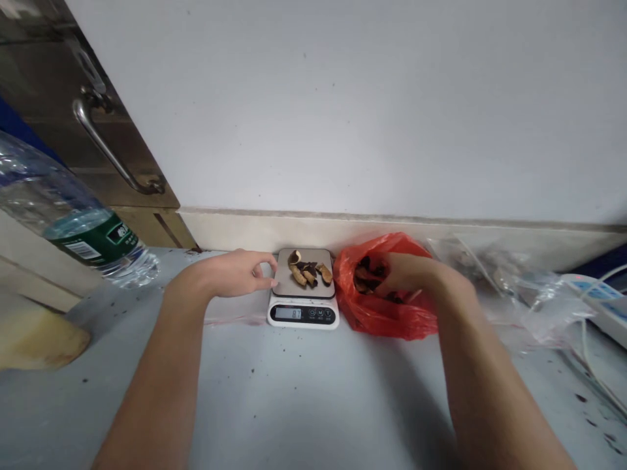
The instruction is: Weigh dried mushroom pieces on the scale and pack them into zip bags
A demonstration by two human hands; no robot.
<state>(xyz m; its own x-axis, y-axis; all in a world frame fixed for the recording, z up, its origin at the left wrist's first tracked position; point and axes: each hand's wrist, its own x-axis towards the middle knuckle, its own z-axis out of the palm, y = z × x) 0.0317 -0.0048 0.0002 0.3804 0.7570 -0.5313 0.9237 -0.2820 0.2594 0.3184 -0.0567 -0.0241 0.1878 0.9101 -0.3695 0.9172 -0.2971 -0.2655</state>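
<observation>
On the grey counter [304, 391], far side by the wall, from big to small. The water bottle [73, 222] at far left is well apart and I see no risk from it. The red bag [386, 320] sits just right of the scale [281, 282], touching or nearly so. My right hand [406, 274] is down in the bag's mouth with the fingers buried among dark pieces, so I can't tell if they've closed on anything. The bag is thin and slack, and I think it could drag along with the hand, nudge the scale and spill.

My left hand [240, 274] is loosely curled. Its thumb and forefinger tips rest against the platform's left edge and grip nothing. Any pressure there would likely skew the display or tip the platform.

The dried pieces [308, 271] are piled mid-platform. The rightmost is close to the edge and could slide off if bumped.
</observation>
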